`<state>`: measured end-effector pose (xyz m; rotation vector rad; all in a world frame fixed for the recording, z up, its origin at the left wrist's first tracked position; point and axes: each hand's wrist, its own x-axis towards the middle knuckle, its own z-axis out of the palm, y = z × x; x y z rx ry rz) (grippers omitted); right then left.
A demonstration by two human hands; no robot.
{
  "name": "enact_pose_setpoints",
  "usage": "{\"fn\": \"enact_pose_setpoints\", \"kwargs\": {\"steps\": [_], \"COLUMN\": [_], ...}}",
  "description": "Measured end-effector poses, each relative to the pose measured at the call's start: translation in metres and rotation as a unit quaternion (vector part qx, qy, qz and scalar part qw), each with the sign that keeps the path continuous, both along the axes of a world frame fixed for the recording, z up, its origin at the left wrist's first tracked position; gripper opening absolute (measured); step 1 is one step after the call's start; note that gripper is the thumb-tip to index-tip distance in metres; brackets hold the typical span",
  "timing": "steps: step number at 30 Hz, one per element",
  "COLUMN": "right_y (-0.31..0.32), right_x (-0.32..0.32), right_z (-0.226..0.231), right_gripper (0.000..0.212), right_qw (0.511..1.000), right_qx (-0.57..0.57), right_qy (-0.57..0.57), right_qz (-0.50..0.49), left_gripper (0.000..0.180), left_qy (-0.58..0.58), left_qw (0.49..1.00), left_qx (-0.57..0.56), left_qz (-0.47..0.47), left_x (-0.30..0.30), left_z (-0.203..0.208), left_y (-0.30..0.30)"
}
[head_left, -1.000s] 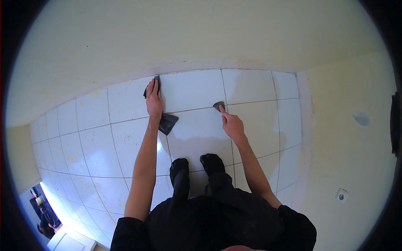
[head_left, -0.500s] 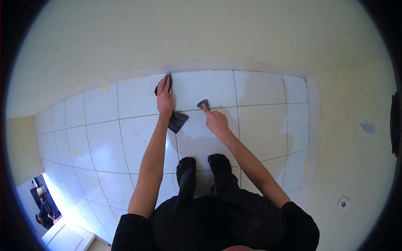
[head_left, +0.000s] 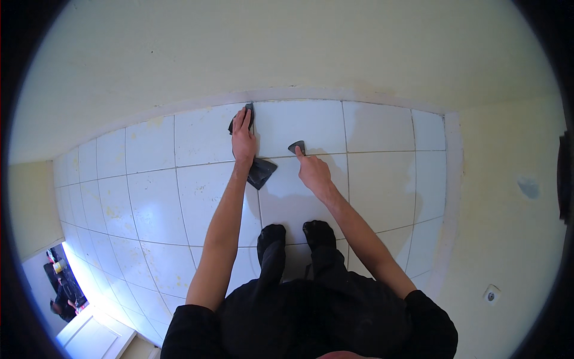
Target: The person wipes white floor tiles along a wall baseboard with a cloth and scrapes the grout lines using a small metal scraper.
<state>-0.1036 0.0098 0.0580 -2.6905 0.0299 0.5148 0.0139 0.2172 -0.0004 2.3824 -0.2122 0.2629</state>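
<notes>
My left hand (head_left: 244, 141) presses a black cloth (head_left: 262, 173) against the white tiled floor (head_left: 221, 200) beside the wall. Its fingers stretch forward over the bunched part of the cloth, while a loose corner spreads out by the wrist. To the right, my right hand (head_left: 314, 173) grips a small scraper (head_left: 296, 146) with a dark, wedge-shaped blade. The index finger lies along the blade; the handle is hidden inside the hand. The blade sits low over a tile, close to a grout line; contact with the floor cannot be told.
A cream wall (head_left: 287, 48) meets the floor just beyond my hands, and another wall (head_left: 496, 227) with a socket (head_left: 491, 294) stands at right. Yellowish stains mark tiles at left. A white door (head_left: 95, 336) and a person (head_left: 63, 302) show at lower left. My socked feet (head_left: 272, 236) stand below my hands.
The whole view has shifted slightly, so floor and hands appear a little farther right. Both hands keep nearly the same places on the tiles, with the cloth and scraper still held.
</notes>
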Motion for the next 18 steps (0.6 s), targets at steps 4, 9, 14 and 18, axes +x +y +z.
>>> {"fn": "enact_pose_setpoints", "kwargs": {"steps": [4, 9, 14, 18], "right_y": [-0.005, -0.004, -0.008, -0.02], "right_x": [0.0, -0.001, 0.0, -0.013], "right_z": [-0.008, -0.002, -0.004, -0.007], "right_gripper": [0.058, 0.059, 0.062, 0.066], "right_qw": [1.0, 1.0, 1.0, 0.999], "right_qx": [0.006, 0.005, 0.004, 0.02], "right_qy": [-0.013, -0.009, 0.002, -0.025], "right_qz": [0.002, -0.007, 0.001, -0.014], "left_gripper": [0.068, 0.065, 0.059, 0.052], "left_qy": [-0.006, -0.006, -0.023, -0.019], "left_qw": [1.0, 0.997, 0.988, 0.989], "left_qx": [-0.017, -0.073, -0.147, -0.138], "left_qz": [-0.008, 0.015, 0.031, 0.038], "left_x": [-0.001, -0.01, -0.035, -0.064], "left_z": [0.005, 0.007, 0.016, 0.013], "left_y": [-0.003, 0.0, -0.008, -0.012]}}
